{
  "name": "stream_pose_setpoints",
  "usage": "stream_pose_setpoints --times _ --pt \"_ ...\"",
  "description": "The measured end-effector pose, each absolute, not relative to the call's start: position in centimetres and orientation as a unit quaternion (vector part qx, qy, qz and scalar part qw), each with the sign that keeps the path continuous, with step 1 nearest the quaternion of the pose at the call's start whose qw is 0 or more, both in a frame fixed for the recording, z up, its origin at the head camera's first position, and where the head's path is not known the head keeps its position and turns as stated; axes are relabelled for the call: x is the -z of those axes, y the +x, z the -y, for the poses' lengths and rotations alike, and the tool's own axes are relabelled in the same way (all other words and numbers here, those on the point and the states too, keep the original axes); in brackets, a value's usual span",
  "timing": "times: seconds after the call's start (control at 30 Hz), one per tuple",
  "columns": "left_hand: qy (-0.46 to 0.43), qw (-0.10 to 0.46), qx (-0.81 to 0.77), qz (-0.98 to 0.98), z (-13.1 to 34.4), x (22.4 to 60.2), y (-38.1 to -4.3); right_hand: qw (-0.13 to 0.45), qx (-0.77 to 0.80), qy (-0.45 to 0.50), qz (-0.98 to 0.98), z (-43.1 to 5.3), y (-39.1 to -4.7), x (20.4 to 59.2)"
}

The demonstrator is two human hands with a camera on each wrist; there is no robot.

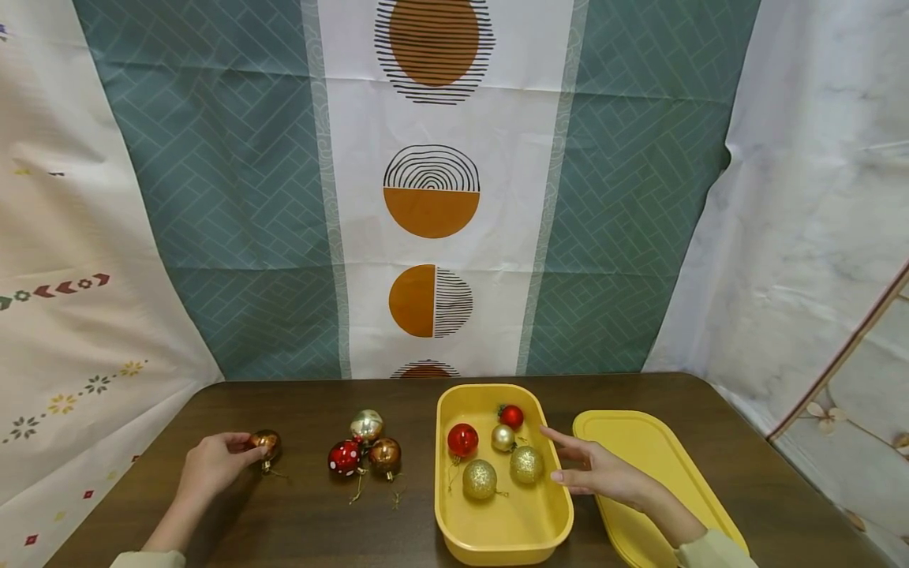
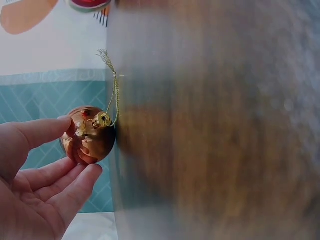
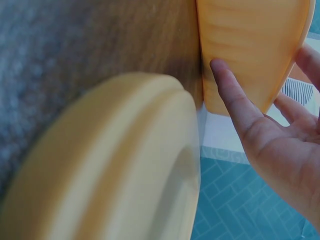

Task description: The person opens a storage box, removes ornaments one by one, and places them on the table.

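Note:
Between thumb and fingers, my left hand [image 1: 218, 467] pinches a shiny copper Christmas bauble [image 1: 267, 444] at the table's left. Its gold cap and string loop show in the left wrist view, where the bauble [image 2: 89, 137] seems to touch the tabletop. My right hand [image 1: 604, 472] rests against the right wall of a yellow plastic box [image 1: 507, 547], fingers extended. Inside the box lie a red bauble [image 1: 462, 440], a smaller red bauble [image 1: 511, 416], a small gold bauble [image 1: 503, 438] and two gold glitter baubles, one [image 1: 480, 480] nearer the front.
Between the left hand and the box sit a pale gold bauble [image 1: 367, 425], a red white-dotted bauble [image 1: 344, 457] and a brown bauble [image 1: 385, 455], grouped together. A yellow lid [image 1: 656, 457] lies right of the box, partly under the right forearm. Curtains hang behind the table.

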State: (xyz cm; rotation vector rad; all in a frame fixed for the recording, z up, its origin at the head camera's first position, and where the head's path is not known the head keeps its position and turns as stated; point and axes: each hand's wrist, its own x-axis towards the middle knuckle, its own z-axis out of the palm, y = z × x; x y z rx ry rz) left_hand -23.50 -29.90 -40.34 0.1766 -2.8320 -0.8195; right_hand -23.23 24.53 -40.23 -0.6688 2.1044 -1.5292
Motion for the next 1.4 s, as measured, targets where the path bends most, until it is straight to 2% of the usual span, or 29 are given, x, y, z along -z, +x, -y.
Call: stream_pose_setpoints --times 0.83,1.1,1.4 --pt "0.048 0.085 0.258 0.961 29.4 39.6 -23.3 0.221 0.557 -0.242 -0.763 -24.6 -23.3 40.4" --pt "0.023 0.143 0.249 0.958 27.1 38.1 -22.7 0.22 0.555 -0.239 -0.766 -24.5 -23.3 40.4" --pt "-0.035 0.192 0.321 0.927 20.4 37.1 -22.3 0.22 0.559 -0.239 -0.763 -24.5 -23.2 40.4"
